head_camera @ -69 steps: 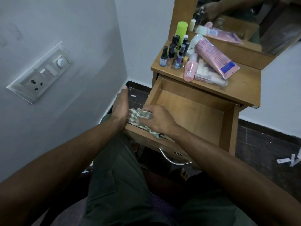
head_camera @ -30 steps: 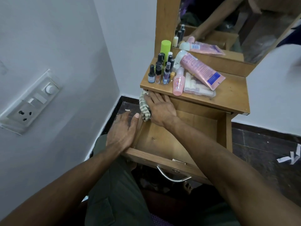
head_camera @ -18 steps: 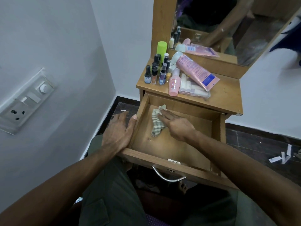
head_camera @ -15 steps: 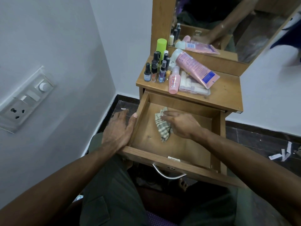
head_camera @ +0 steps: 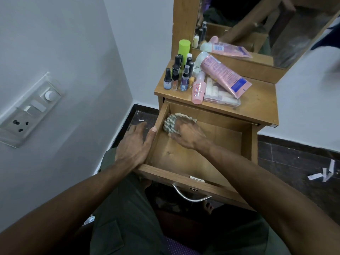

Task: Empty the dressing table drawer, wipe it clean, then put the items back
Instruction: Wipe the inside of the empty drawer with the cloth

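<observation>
Since half a second ago: cloth (head_camera: pixel 170 123) pushed into drawer (head_camera: pixel 184 173) back-left corner, right hand (head_camera: pixel 187 135) fingers pressing it; left hand (head_camera: pixel 134 146) flat, bracing side wall. Bottles (head_camera: pixel 179 76) on surface.

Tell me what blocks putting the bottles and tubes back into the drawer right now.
Only the right hand and the checked cloth it presses occupy the drawer, in its back left corner. The rest of the floor is bare.

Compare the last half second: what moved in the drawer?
The right hand swept the checked cloth from mid-floor to the drawer's back-left corner. The left hand stayed on the drawer's left wall; the toiletries remain on the tabletop.
</observation>
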